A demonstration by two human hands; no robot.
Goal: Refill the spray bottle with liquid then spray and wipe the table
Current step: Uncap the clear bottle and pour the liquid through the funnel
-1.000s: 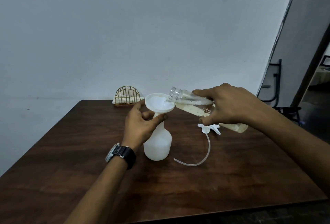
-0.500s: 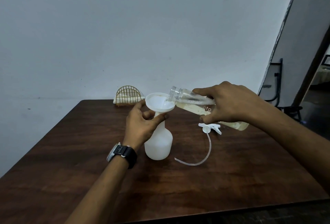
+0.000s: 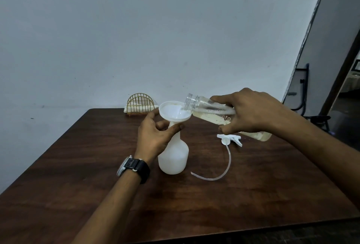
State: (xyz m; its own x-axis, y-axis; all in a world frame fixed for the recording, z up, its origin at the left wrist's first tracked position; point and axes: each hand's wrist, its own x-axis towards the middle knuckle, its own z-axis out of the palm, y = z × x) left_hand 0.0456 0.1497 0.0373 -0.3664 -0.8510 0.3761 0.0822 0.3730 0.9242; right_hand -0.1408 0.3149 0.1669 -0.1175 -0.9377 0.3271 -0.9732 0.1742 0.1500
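Spray bottle: the white translucent spray bottle (image 3: 175,158) is standing upright near the middle of the dark wooden table (image 3: 78,165), with a white plastic funnel (image 3: 169,110) sitting in its open neck.
Left hand: the left hand (image 3: 153,136) is curling thumb and fingers round the funnel stem and bottle neck, steadying both.
Right hand: the right hand (image 3: 251,113) is gripping a clear plastic bottle (image 3: 194,103) from above and tipping it.
Key relation: the clear bottle's long axis is running almost level from right to left, its threaded mouth hanging over the funnel's right rim. The right hand is doing the pouring while the left is bracing.
Liquid: pale, cloudy yellowish liquid (image 3: 210,118) is lying along the bottle's lower side, and a thin stream seems to be entering the funnel.
Judgement: refilling is under way. More tilt is probably needed, and the mouth sitting close to the rim is risking a spill.
Trigger head: the white sprayer head (image 3: 228,138) is lying just right of the spray bottle, its curved dip tube (image 3: 228,164) trailing toward the viewer.
Far edge: a gold wire napkin holder (image 3: 140,103) is standing against the wall.
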